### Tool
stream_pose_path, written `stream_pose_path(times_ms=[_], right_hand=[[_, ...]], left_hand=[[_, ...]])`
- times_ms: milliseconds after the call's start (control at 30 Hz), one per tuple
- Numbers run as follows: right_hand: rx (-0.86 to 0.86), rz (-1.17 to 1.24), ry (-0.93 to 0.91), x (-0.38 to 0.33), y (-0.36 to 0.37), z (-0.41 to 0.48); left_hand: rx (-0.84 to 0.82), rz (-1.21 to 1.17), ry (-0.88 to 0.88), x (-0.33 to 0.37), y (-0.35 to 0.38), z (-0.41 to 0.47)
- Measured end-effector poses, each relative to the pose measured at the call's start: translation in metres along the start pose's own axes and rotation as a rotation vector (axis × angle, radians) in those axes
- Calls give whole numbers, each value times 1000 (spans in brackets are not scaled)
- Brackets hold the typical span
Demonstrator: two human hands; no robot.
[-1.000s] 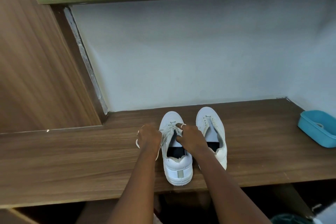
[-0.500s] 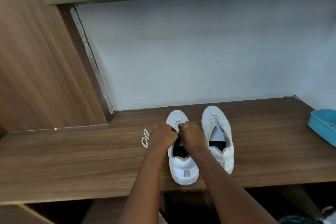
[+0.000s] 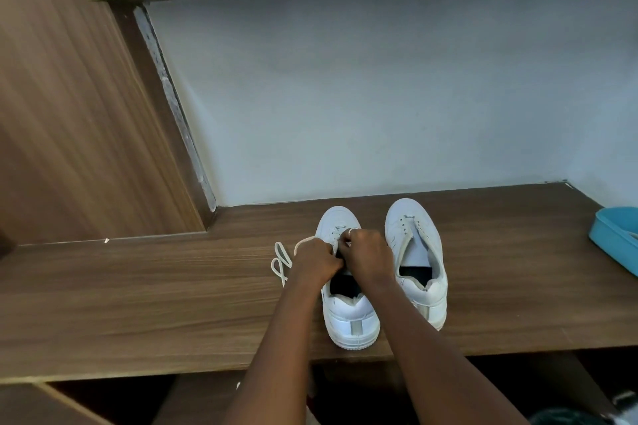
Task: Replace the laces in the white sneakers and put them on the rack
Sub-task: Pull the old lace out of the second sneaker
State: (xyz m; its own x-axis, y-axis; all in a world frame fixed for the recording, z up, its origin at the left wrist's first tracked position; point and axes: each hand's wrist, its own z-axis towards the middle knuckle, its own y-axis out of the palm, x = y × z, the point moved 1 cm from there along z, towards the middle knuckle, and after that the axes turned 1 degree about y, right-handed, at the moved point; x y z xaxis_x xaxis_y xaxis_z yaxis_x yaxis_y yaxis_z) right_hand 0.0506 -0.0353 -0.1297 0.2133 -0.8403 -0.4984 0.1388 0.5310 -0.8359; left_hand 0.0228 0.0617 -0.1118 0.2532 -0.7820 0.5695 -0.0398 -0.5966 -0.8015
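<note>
Both sets of fingers are curled tight over the eyelets near the toe of the first sneaker (image 3: 350, 317). The left hand (image 3: 316, 260) and right hand (image 3: 367, 257) meet knuckle to knuckle, each seemingly pinching the lace (image 3: 281, 260), though the fingertips are hidden behind the knuckles. A ring (image 3: 349, 230) shows on one right finger. From the left hand a strand arcs out toward ten o'clock, and the slack lies in loose loops on the wooden shelf (image 3: 138, 286) at nine o'clock of that hand. The second sneaker (image 3: 419, 252) stands just beside the first at three o'clock, its tongue open and no lace visible in it. A blue tub (image 3: 614, 238) sits well apart, also at three o'clock.

A hard tug here could drag the whole lace through the eyelet, or nudge the first sneaker, whose heel already overhangs the shelf's front edge at six o'clock.

A second ago the left hand was out at nine o'clock of the shoe, holding the lace wide. It has since closed in against the right hand, and the loops now lie on the shelf.
</note>
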Motion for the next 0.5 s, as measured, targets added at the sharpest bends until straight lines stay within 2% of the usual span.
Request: stream_pose_path(times_ms=[267, 500], right_hand=[[22, 98, 100, -2, 1, 0], [62, 409, 322, -2, -3, 4]], left_hand=[[-21, -43, -53, 1, 11, 7], [-27, -6, -55, -1, 14, 12]])
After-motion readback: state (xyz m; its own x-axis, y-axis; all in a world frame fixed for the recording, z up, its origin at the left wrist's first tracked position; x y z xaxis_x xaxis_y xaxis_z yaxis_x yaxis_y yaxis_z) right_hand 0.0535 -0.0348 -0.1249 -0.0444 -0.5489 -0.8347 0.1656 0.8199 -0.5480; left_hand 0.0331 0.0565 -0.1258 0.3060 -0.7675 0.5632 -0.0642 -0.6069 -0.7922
